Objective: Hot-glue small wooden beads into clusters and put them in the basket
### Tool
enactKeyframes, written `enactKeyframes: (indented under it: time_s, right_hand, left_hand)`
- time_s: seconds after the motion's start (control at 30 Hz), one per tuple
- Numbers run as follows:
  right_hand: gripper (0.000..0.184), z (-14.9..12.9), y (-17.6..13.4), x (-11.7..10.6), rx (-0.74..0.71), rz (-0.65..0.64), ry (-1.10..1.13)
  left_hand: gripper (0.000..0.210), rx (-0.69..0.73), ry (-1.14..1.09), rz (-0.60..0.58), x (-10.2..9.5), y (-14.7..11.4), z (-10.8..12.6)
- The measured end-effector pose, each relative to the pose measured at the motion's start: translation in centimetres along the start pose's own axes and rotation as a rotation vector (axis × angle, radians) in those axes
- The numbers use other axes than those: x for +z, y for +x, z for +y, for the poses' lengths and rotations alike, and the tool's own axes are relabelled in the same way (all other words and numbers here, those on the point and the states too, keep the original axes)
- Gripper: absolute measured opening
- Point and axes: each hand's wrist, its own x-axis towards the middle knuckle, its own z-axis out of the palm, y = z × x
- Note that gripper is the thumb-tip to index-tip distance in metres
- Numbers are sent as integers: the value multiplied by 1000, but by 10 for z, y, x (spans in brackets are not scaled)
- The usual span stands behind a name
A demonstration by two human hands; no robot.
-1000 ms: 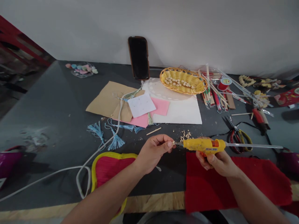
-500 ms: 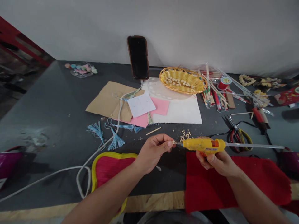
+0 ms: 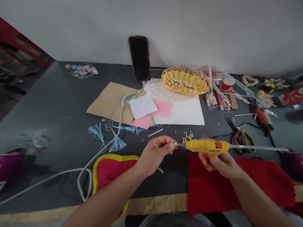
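My right hand (image 3: 219,164) grips a yellow hot glue gun (image 3: 201,147) lying level, its nozzle facing left. A long clear glue stick (image 3: 258,147) runs out of the gun's back end. Thumb and fingertips of my left hand (image 3: 157,153) pinch a tiny pale bead (image 3: 175,144) right at the nozzle tip; whether they touch I cannot tell. Just behind the nozzle, a small heap of pale beads (image 3: 187,136) lies on the dark table (image 3: 59,132). A short wooden stick (image 3: 155,132) rests above my left hand.
A yellow woven basket (image 3: 184,81) holds bead clusters at the back. Papers (image 3: 143,106), blue tassels (image 3: 117,143) and a white cable (image 3: 106,146) lie left of centre. Scissors (image 3: 241,135) sit on the right, red felt (image 3: 236,189) in front. A phone (image 3: 140,58) leans against the wall.
Almost nothing differs; both hands, the glue gun and the bead keep nearly the same place, with the gun shifted very slightly right.
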Motion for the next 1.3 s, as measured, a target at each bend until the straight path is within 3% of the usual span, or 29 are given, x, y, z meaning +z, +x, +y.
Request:
enactKeyframes:
  time_s: [0.2,0.37,0.5,0.63,0.7,0.87,0.97,1.1,1.2,1.3]
  right_hand:
    - [38,-1,0,0,19,-27,-12]
    - [46,-5,1,-1,59,33,70]
    - [36,-12,6,-7,53,233,61]
    - [36,-26,23,-21,163,574,18]
    - [38,-34,37,-30,197,644,-38]
    - [28,-48,82,-50,201,522,-183]
    - [23,-49,102,-63,179,468,-527]
    - [20,-56,104,-71,176,560,-925]
    - [18,-68,90,-54,-12,578,-1145]
    - [22,-73,73,-16,-231,327,-1178]
  left_hand:
    - [27,2,-4,-5,0,0,-2]
    - [26,9,-28,12,-1,1,-1]
    - [19,28,-83,3,-3,3,-1]
    - [17,44,-114,-17,-4,4,-1]
    - [17,49,-121,-20,-4,4,-1]
    - [19,67,-118,-27,-3,4,0]
    - [19,75,-114,-19,-3,5,1]
    - [20,79,-100,-19,-1,5,3]
    - [21,68,-97,-27,0,3,3]
    - [21,64,-101,-52,0,2,1]
